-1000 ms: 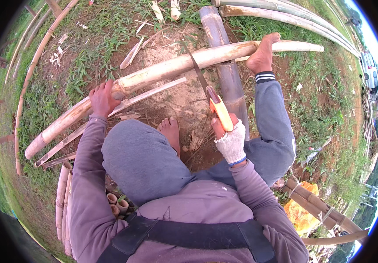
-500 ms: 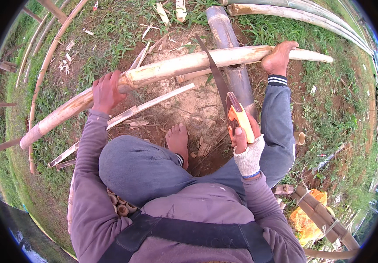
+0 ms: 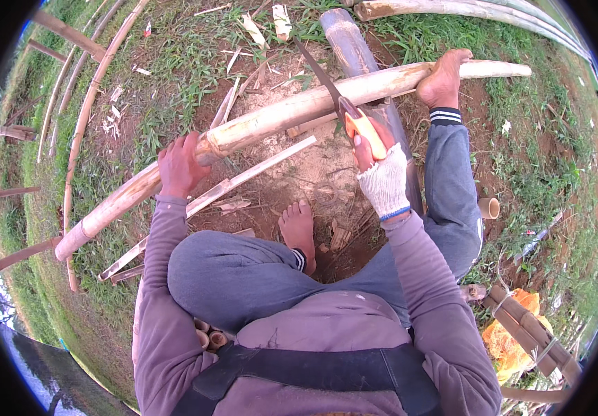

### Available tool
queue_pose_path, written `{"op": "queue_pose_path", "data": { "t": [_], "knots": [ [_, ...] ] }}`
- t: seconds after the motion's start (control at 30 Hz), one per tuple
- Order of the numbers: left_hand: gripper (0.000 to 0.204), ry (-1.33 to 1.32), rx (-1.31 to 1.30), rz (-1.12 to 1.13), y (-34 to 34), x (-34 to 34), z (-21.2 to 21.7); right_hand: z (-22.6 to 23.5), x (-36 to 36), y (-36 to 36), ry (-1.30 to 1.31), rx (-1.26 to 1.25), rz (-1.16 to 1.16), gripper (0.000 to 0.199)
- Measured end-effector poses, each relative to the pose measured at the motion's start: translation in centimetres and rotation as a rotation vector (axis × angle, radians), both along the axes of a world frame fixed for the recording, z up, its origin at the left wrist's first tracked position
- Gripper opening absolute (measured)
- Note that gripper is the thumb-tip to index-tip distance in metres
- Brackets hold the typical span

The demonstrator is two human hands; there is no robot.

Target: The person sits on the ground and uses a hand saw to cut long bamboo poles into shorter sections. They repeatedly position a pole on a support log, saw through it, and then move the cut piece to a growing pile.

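A long pale bamboo pole slants across in front of me, its right part resting over a darker, thick bamboo log. My bare left hand is wrapped over the pole left of its middle. In a white fingerless glove, my right hand grips the orange handle of a hand saw. The saw's dark blade lies across the pole, pointing away from me, close to the log. My right foot presses on the pole near its right end.
Split bamboo strips lie below the pole, with sawdust and chips around. Several poles lie at the far right. Bamboo rails run along the left. Near the lower right are tied bamboo pieces and an orange net bag.
My right hand has pushed the saw forward, away from me, so its handle is now close to the pole. My left hand keeps its hold; the whole view has shifted slightly.
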State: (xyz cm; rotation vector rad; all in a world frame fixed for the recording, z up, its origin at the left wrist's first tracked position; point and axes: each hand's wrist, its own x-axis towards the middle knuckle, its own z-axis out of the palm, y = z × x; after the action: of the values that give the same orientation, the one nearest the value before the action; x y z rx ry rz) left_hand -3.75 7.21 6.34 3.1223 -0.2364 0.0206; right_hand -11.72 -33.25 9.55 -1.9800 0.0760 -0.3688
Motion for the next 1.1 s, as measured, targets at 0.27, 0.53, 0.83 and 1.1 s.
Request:
{"op": "queue_pose_path", "data": {
  "t": [0.27,0.53,0.83,1.1],
  "knots": [
    [0.079,0.019,0.056,0.036,0.1,-0.9,-0.7,0.8,-15.6,-4.0,-0.008,-0.042,-0.042,0.052],
    [0.077,-0.004,0.01,0.002,-0.7,-0.3,0.0,-0.1,1.1,-0.1,-0.022,-0.011,-0.041,0.041],
    [0.085,0.014,0.039,0.018,-0.1,-1.3,-0.9,-1.4,-17.2,-4.2,0.139,0.248,-0.006,0.055],
    [0.08,-0.019,0.019,0.005,-0.1,-1.2,-0.8,-2.2,-1.2,-0.9,-0.065,-0.128,-0.084,0.04]
  ]
}}
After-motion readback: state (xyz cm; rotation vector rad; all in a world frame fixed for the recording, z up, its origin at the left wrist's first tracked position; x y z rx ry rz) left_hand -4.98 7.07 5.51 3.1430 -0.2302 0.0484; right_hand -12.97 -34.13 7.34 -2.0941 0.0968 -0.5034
